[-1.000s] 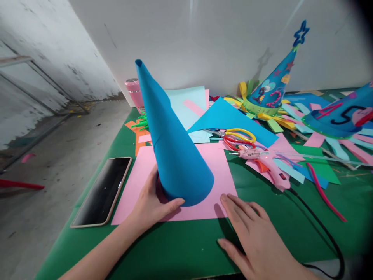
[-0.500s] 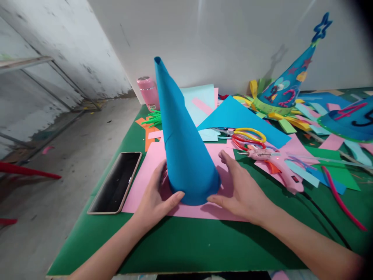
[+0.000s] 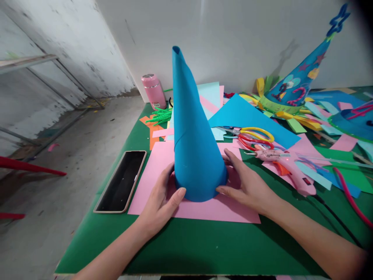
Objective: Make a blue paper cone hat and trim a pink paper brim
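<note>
A tall blue paper cone (image 3: 198, 155) stands on a sheet of pink paper (image 3: 145, 198), its narrow tip open at the top and leaning slightly left. My left hand (image 3: 163, 202) holds the cone's base from the left, thumb at the front, the other fingers partly hidden behind. On the opposite side, my right hand (image 3: 247, 186) grips the base, its thumb on the front lower edge and fingers around the back. The cone's rim rests on the pink sheet between both hands.
On the green tabletop (image 3: 204, 249), a phone (image 3: 121, 182) lies left. Right are scissors (image 3: 253, 136), a pink glue gun (image 3: 291, 167) with a cord, and a red pipe cleaner (image 3: 352, 198). Behind stand a pink bottle (image 3: 154, 91) and a decorated cone hat (image 3: 300, 81) among paper strips.
My right hand has moved from the table beside the pink sheet onto the cone's right side. The cone stands more upright, and the view has shifted left.
</note>
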{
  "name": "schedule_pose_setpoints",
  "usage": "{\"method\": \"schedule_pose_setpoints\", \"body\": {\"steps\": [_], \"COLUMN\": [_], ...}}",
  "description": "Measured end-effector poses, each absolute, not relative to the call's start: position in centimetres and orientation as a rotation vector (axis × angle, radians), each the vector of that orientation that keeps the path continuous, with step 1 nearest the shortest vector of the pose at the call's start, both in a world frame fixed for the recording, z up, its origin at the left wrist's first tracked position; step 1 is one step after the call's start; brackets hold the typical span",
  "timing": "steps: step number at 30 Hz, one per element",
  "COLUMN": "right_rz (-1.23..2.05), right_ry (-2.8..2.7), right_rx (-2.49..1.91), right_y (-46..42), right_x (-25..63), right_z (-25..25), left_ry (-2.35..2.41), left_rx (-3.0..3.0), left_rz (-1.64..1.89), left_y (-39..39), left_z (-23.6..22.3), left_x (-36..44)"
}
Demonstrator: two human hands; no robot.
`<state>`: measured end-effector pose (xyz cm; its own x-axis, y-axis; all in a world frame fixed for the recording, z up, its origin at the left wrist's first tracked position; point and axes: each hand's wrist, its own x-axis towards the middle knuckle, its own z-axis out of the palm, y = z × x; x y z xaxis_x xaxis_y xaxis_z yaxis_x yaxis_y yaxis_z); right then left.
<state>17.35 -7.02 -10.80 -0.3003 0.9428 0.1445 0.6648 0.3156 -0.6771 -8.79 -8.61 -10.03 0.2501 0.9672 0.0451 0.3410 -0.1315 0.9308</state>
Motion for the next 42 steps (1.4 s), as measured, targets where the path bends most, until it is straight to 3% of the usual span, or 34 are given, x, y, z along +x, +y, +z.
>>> {"method": "schedule_pose_setpoints", "body": {"steps": [7,16,25,42], "right_rz": [0.644,0.563,0.955,0.97], "right_ry": [-2.061,-2.048,-1.784,-1.753], "right_rx": [-1.413,-1.386,-1.418,-1.344], "right_y": [-7.4,-7.8,-8.7,-7.7], "right_x": [17.8,18.0,16.7,15.8], "right_z": [-11.2,-11.5,-10.6,-10.6], "left_ry": [1.214,1.146,1.325,1.363], "left_rx": [1.989,1.79,1.832,1.842], "left_rz": [0.833,0.941,0.922,0.877], "left_y": [-4.9,-5.6,-6.5,-6.5], "left_z": [-9.6,-10.7,-10.9,-11.4], "left_x": [-9.4,-7.7,-7.1,-7.4]}}
